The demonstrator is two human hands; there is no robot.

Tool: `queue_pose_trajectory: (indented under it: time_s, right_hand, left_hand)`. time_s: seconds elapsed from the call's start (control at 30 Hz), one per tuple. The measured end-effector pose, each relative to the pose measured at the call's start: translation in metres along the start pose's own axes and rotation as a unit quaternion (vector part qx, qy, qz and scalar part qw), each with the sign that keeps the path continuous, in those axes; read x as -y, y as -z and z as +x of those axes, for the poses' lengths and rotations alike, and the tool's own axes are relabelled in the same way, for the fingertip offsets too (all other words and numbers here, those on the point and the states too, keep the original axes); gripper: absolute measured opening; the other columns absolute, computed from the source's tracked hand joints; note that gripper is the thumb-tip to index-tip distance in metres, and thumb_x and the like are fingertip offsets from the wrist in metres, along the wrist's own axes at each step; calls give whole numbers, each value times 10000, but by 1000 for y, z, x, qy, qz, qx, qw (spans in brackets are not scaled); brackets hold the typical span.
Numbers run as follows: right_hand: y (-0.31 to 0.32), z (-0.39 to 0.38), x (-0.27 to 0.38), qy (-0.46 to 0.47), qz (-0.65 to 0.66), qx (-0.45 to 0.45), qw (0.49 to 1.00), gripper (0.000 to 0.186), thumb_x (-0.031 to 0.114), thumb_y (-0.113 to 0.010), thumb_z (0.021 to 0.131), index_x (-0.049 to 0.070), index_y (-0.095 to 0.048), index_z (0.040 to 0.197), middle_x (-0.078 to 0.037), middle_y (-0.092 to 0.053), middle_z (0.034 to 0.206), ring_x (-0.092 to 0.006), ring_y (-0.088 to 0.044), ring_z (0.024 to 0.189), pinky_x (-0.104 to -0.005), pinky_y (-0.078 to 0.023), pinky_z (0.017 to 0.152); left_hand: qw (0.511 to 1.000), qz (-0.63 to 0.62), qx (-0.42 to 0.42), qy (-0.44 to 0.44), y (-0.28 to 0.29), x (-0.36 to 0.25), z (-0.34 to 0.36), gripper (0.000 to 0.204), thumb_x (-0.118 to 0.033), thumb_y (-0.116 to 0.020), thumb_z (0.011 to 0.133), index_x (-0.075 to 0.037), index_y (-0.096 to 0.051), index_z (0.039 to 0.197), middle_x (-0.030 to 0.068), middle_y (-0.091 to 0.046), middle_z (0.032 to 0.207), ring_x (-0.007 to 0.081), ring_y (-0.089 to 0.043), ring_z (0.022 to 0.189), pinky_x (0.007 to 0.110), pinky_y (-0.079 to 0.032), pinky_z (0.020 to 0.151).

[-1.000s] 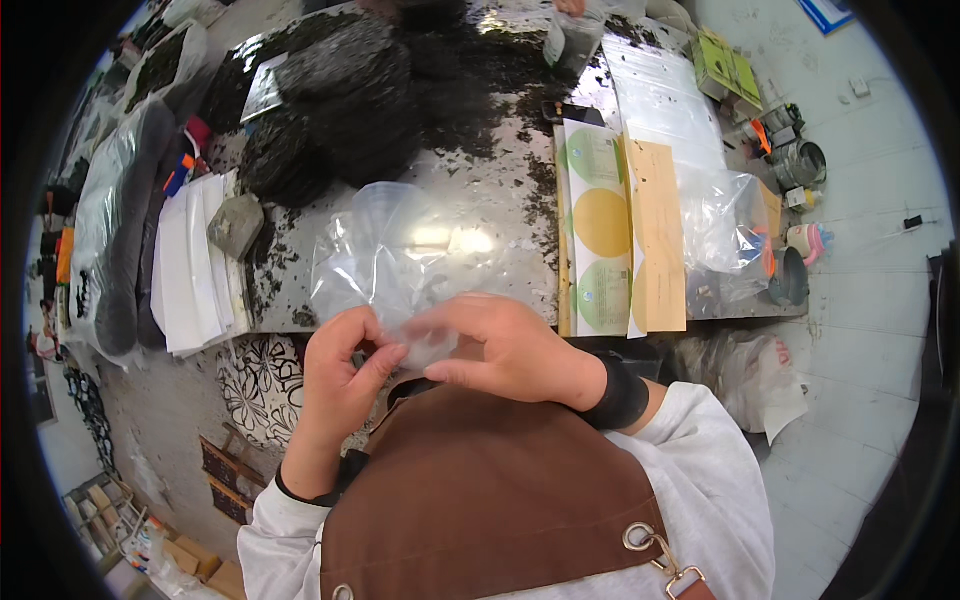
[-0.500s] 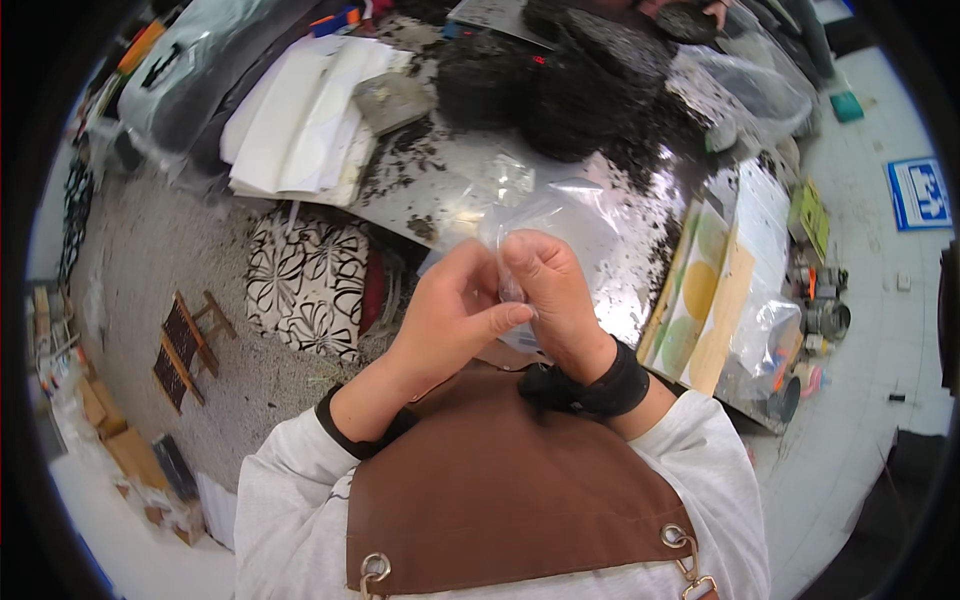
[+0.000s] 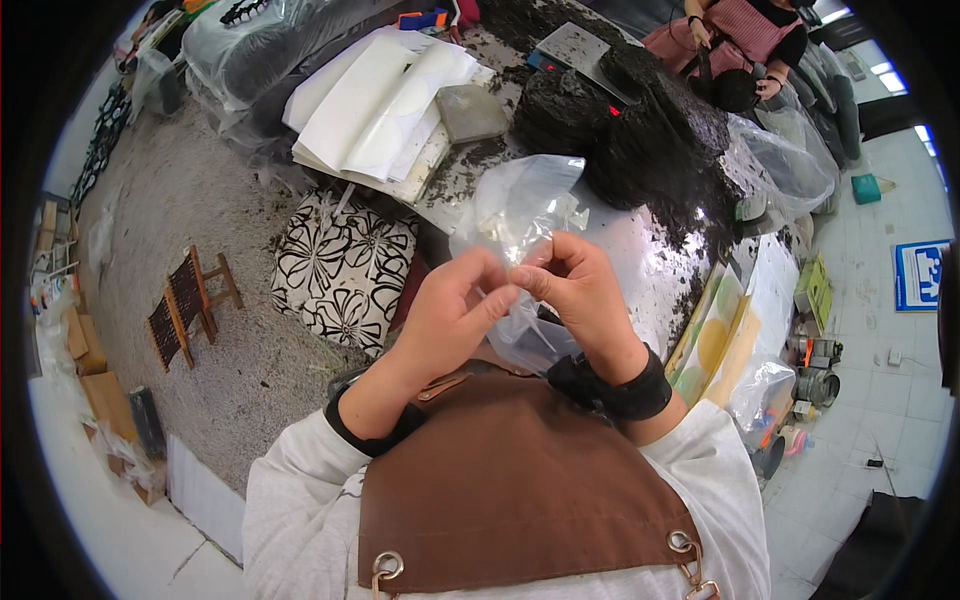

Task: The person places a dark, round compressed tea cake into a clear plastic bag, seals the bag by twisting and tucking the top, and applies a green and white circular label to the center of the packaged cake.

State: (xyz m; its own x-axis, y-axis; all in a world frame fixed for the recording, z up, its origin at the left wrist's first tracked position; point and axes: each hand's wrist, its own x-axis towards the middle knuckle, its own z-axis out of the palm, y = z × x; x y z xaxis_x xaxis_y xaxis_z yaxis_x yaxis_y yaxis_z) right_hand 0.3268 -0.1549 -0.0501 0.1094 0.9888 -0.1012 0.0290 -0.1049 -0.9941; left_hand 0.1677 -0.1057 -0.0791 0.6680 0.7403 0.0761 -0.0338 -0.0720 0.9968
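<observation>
A clear plastic bag [image 3: 525, 205] hangs between my hands in front of my brown apron, over the near edge of the metal table [image 3: 640, 255]. My left hand [image 3: 455, 305] has its thumb and fingers closed on the plastic. Beside it, nearly touching, my right hand [image 3: 578, 292] pinches the bag between thumb and forefinger. Part of the bag shows above my fingers and part droops below them. On the table past the bag stand tall stacks of dark, flaky sheets [image 3: 645, 135], with dark crumbs scattered around them.
White paper sheets [image 3: 375, 105] and a grey block [image 3: 471, 112] lie at the table's left. A co-worker [image 3: 735, 40] handles something dark at the far right. Long boards [image 3: 715, 340] lean along the right edge. A patterned cushion [image 3: 345, 270] and wooden stool [image 3: 190, 305] are at left.
My view has shifted, so the co-worker shows more fully. My hands have turned and their fingertips now meet at the plastic, with more of the bag spread above and below them.
</observation>
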Motion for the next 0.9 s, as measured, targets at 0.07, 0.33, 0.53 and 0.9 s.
queue_pose_trajectory:
  time_s: [0.07,0.33,0.53,0.9]
  right_hand:
    - [-8,2,-2,10,-10,-16,1000,212,190,-655,804,38,-553,696,30,-536,643,-53,-473,591,-190,-383,535]
    - [28,6,-13,-3,176,-183,967,208,177,-620,808,95,-494,664,41,-495,629,-48,-429,530,-187,-361,502]
    - [32,1,-33,-27,17,-79,996,216,107,-622,765,75,-447,644,24,-481,610,-63,-459,559,-205,-384,521]
    - [104,-64,-49,85,126,51,987,159,74,-499,859,3,-492,1002,9,-501,732,-71,-449,606,-218,-389,541]
  left_hand:
    - [1000,-5,-23,-20,-3,-10,0,139,-124,-597,832,-26,-499,828,25,-511,702,80,-485,621,209,-409,561]
    - [978,-183,-97,-30,23,-2,-3,85,-73,-482,890,-50,-500,811,39,-574,789,100,-550,731,236,-456,670]
    - [886,-427,-179,8,27,-55,13,117,-126,-451,889,-34,-482,824,15,-517,734,104,-521,683,243,-450,640]
    - [978,-112,-166,54,101,-11,-19,125,-139,-538,824,-59,-535,920,-7,-543,687,78,-518,574,228,-453,523]
